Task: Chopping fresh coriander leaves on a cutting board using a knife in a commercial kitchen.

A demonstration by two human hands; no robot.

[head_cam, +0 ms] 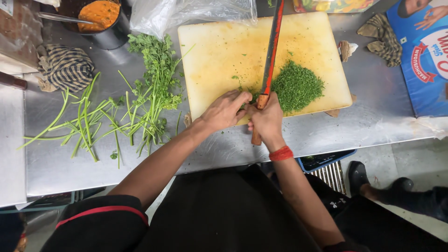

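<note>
Steel counter (373,126): knife (270,60) in right hand (267,119), herbs (296,86) beside.

chopped herbs (297,86) on board (219,51), stems (93,119) left

A blue printed package (422,60) with red and white label shapes lies at the counter's right end, a colourful printed packet (333,5) sits beyond the board, and a clear plastic bag (186,14) lies at its far-left corner.

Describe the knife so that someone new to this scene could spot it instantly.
Start at the pale yellow cutting board on the steel counter. The knife lies across it, its wooden handle gripped by the right hand, beside chopped herbs. Its long reddish blade sets it apart.
</note>
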